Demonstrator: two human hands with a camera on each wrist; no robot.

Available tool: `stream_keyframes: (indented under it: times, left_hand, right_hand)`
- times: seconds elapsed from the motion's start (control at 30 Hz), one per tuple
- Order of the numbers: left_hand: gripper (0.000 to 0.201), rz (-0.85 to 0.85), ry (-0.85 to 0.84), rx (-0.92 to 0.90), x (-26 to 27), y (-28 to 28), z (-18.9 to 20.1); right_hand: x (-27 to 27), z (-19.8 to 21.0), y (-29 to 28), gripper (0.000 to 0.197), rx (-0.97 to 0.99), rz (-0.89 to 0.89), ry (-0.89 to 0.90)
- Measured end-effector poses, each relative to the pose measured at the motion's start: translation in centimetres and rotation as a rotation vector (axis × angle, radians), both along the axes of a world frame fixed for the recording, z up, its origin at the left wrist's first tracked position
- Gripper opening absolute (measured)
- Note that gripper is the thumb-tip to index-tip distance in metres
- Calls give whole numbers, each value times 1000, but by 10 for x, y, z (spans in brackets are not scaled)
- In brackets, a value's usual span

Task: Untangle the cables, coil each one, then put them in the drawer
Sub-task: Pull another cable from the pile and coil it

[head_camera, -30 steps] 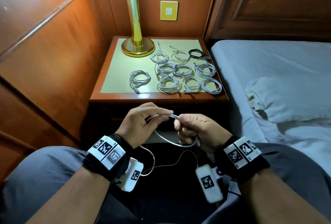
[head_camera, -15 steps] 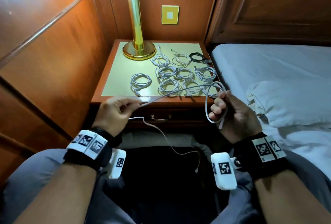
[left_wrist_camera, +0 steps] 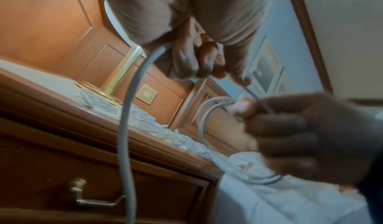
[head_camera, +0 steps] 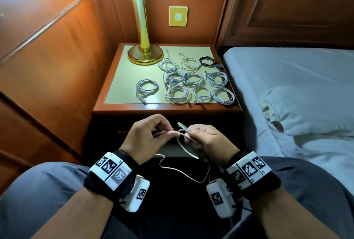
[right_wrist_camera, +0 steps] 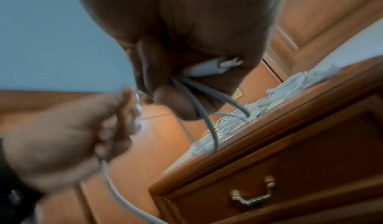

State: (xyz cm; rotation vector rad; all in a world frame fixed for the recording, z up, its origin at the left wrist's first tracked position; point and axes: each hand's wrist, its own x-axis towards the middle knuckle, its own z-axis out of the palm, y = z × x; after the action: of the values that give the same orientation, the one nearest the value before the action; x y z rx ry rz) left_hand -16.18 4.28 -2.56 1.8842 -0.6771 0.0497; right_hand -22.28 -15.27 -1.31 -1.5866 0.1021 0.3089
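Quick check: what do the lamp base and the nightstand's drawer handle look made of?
Lamp base: polished brass-coloured metal, judging by its mirror-like golden shine; solid or plated can't be told. Drawer handle: dull silvery metal bail, soft glints, blurred.

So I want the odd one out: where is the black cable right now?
In the head view the black cable lies coiled at the nightstand's back right corner, beside the bed, just right of the rearmost white coils.

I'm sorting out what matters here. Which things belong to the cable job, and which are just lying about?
Job: white cable held by left hand and right hand; coiled cables on nightstand; drawer, closed.
Lying about: lamp; pillow; bed.
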Motion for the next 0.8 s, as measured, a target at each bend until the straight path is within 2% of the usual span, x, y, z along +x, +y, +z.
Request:
stream_keyframes:
  times: [0.1,0.17,0.2,0.3,0.5,0.6,0.7,0.8]
  left_hand:
    - [41,-60,54,-11,7,6,0]
    - [54,-136,111,63,6,4,-2]
    - [50,-178,136,94,4,2,-4]
    - [13,-184,67,99,0,-6,-9]
    - [28,-135,47,46,4,-7,-7]
    - [30,-106,21,55,7,-1,-5]
    - [19,-56,103,-29,23,13,5]
    - [3,2,86,46,40,34,8]
  right_hand:
    - [-1,10,3,35,357,3,118]
    - [-4,14,3,35,523,22,147]
    - [-5,15,2,34,567,25,144]
    - [-4,15,-1,33,620,-35,156]
    - [2,15,-1,33,639,-48,134]
    - [3,14,-6,33,732,-36,123]
    - [6,15,-16,35,810,-146,101]
    - [9,19,-31,35,879,-295,14]
